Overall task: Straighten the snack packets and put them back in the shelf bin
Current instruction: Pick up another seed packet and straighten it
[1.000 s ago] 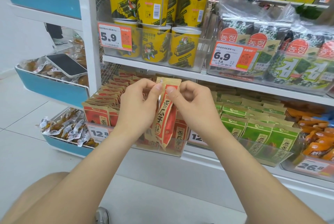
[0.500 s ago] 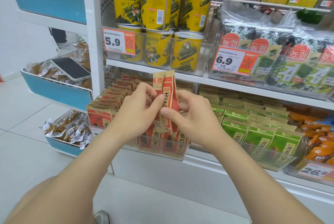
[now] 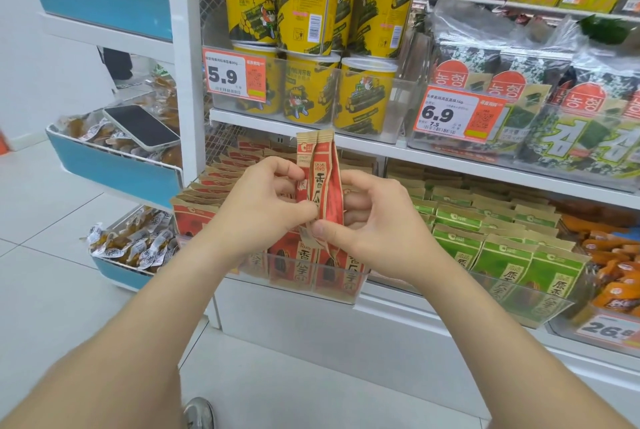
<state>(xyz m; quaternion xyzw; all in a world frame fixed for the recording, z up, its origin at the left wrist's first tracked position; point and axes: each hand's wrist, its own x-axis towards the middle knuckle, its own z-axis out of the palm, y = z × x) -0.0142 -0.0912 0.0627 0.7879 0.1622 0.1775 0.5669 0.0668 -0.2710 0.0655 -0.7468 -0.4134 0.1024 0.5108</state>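
1. Two red snack packets (image 3: 323, 182) are held upright and pressed together, in the air just above the front of the clear shelf bin (image 3: 349, 295). They are not in it yet.
2. The left hand (image 3: 266, 206) grips the pair from the left. Its fingers (image 3: 284, 165) are curled round the edge and its thumb is pressed on the front.
3. The right hand (image 3: 374, 224) pinches the lower part, with the thumb in front and the other fingers curled behind.
4. The top edges of the two packets sit level, side by side, so the squaring-up looks mostly done. The lower ends under the thumbs look creased and slightly splayed, and probably need one more smoothing.
5. The bin already has rows of the same red packets (image 3: 207, 193) standing on edge, and more of them show through its front wall. The hands hide the slot where the pair would go, so I cannot tell how much room is there.
6. What is left, as I judge it, is to lower the pair into the bin behind the front wall and let go. Whether other packets in the bin need tidying cannot be told.
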